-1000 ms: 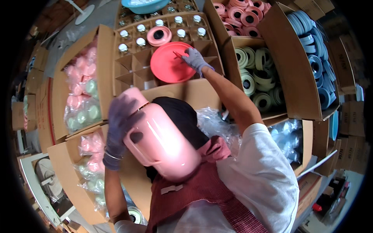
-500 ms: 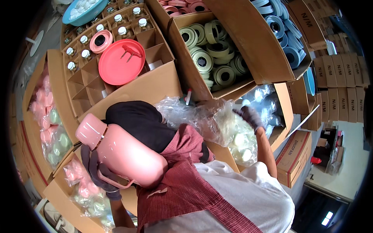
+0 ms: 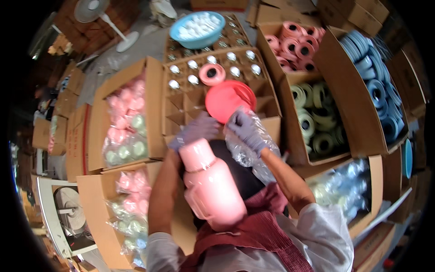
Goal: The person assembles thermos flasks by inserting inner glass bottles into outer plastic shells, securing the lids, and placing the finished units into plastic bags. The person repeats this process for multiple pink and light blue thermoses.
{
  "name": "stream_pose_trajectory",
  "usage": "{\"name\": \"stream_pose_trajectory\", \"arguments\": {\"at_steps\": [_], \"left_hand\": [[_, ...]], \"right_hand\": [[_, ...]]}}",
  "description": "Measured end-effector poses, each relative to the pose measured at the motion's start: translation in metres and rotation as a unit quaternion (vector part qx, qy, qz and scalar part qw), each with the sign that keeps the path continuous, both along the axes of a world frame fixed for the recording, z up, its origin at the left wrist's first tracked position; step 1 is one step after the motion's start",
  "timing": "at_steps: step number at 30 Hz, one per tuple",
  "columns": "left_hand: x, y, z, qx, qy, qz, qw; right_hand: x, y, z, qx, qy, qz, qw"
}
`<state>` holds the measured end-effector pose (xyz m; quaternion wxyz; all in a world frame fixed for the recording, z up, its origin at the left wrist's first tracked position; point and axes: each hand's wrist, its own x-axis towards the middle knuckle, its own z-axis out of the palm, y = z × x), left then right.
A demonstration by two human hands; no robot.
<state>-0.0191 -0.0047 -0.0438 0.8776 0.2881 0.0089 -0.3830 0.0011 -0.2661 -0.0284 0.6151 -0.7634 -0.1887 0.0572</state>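
A glossy pink thermos jug (image 3: pixel 219 190) leans against my apron on my lap, its cap pointing away from me and its side handle toward the left. Clear plastic film, apparently a bag (image 3: pixel 259 165), hangs from my gloved right hand (image 3: pixel 247 129), whose fingers pinch its upper end. Just beyond the jug's cap is my gloved left hand (image 3: pixel 197 130), slightly blurred, with its fingers stretched toward the right hand and nothing visible in them. A red round tray (image 3: pixel 224 102) lies ahead of both hands, and a pink ring-shaped part (image 3: pixel 212 74) sits behind it.
A divided carton (image 3: pixel 267 97) under the tray holds white-capped bottles. Behind it stands a blue basin (image 3: pixel 199 43) of white pieces. Open cartons of pink, green and blue rings (image 3: pixel 383 97) stand right; bagged pink and green parts (image 3: pixel 124 120) fill cartons left. Bagged blue parts (image 3: pixel 349 186) are near right.
My right hand has come from the right-hand carton to the middle, bringing the plastic film. My left hand has let go of the jug's handle, and the jug now rests on my lap. The view has turned.
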Motion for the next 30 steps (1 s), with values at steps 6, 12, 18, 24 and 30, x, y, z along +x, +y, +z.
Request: {"name": "stream_pose_trajectory", "arguments": {"at_steps": [6, 12, 18, 24, 30], "left_hand": [[-0.003, -0.017, 0.016, 0.255, -0.100, 0.308, 0.911], [-0.045, 0.007, 0.001, 0.496, -0.314, 0.310, 0.748], [-0.130, 0.059, 0.017, 0.496, -0.328, 0.293, 0.749], [-0.215, 0.005, 0.152, 0.350, -0.153, -0.052, 0.923], [-0.239, -0.007, 0.161, 0.502, -0.165, -0.081, 0.845]], "right_hand": [[0.013, 0.031, -0.017, -0.192, -0.036, 0.008, 0.981], [0.018, 0.020, -0.020, -0.384, -0.237, -0.070, 0.890], [0.006, 0.038, 0.021, -0.174, -0.209, -0.010, 0.962], [-0.100, -0.039, 0.058, -0.117, -0.251, 0.087, 0.957], [-0.110, -0.033, 0.055, -0.131, -0.210, 0.068, 0.966]]}}
